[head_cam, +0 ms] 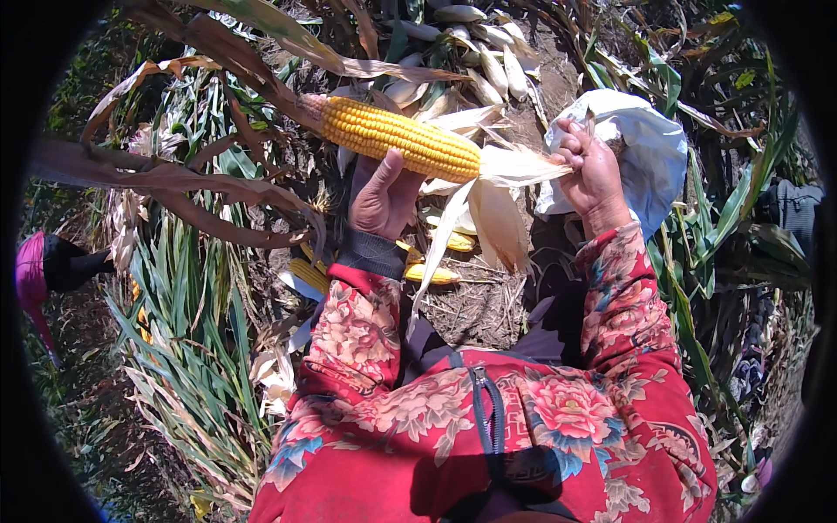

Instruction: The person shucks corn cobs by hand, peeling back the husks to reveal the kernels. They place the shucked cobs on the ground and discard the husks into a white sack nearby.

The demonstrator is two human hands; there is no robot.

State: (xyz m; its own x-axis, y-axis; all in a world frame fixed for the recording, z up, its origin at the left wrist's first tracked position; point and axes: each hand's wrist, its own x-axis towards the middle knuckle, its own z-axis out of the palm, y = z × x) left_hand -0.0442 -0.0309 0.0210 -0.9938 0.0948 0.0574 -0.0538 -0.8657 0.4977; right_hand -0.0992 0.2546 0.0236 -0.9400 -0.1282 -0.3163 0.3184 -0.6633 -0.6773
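Note:
My left hand [387, 195] supports a large yellow ear of corn [402, 138] from below, its thumb lying along the kernels. Pale husk leaves [516, 166] are peeled back from the ear's right end, some hanging down and one pulled out sideways. The fingers of my right hand [594, 173] pinch the tip of that sideways leaf. Behind the right hand lies a white woven sack [654, 147]. On the ground below the ear are several husked yellow cobs [431, 273], partly covered by my left sleeve and the loose husks.
Several ears in pale husks [494, 68] are heaped on the soil ahead. Dry brown corn leaves [216, 173] arch in from the left, near my left hand. Cut green stalks [189, 314] lie at left, more leaves [726, 202] at right. Someone in pink and black [55, 268] is at far left.

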